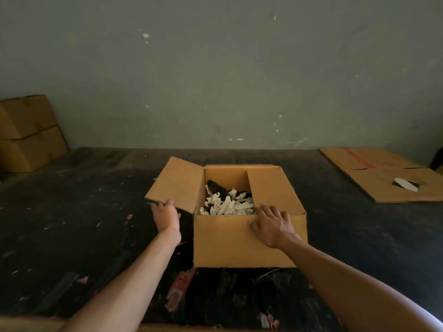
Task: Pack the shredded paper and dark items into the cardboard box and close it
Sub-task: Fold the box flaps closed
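Gripping the left flap (176,183) by its near edge, left hand (166,215) fingers (159,204) curl to fold it over the paper (227,206), while right hand (272,225) fingers (266,209) lie flat, released, steadying the box (239,243).

Box (249,240) sits mid tabletop (84,212), half open. Inside: white shredded paper (227,207) with dark items (217,186) at the back. Left hand (166,216) grips near edge of raised left flap (177,183), fingers (159,204) curled over it. Right hand (272,225) lies flat, spread, on folded-down right flap (273,190) and box front rim. Two stacked boxes (28,135) far left against wall (215,68). Flattened cardboard (383,173) far right, a white piece (406,184) on it.
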Tool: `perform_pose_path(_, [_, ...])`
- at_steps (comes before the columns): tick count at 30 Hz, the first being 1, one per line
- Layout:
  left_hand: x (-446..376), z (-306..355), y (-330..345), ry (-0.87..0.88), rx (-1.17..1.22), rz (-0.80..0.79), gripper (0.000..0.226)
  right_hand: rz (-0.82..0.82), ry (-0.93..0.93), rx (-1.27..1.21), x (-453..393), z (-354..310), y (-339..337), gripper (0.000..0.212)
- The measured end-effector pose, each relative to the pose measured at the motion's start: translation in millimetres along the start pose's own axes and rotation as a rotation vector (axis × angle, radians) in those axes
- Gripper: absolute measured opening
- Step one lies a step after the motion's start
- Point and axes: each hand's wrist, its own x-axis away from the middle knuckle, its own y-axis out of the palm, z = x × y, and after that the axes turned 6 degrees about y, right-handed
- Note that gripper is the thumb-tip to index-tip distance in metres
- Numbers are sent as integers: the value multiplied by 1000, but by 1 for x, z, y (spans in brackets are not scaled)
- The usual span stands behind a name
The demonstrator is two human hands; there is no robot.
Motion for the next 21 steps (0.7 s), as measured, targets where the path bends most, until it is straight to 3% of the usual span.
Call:
perform_pose_path(3, [21, 11, 13, 231, -123, -236, 56, 13, -12, 25, 0, 2, -1, 64])
perform_pose_path(6, [34, 8, 24, 333, -352, -516, 55, 6, -40, 25, 1, 4, -5, 60])
perform_pose_path(13, [44, -19, 38, 538, -1339, -1016, 59, 52, -203, 64, 3, 49, -28, 43])
perform_pose_path(16, [45, -32, 40, 587, -1541, -1052, 64, 26, -171, 129, 7, 82, -35, 60])
perform_pose_path(21, [41, -39, 36, 680, -1535, -990, 58, -27, -153, 364, 21, 127, -30, 100])
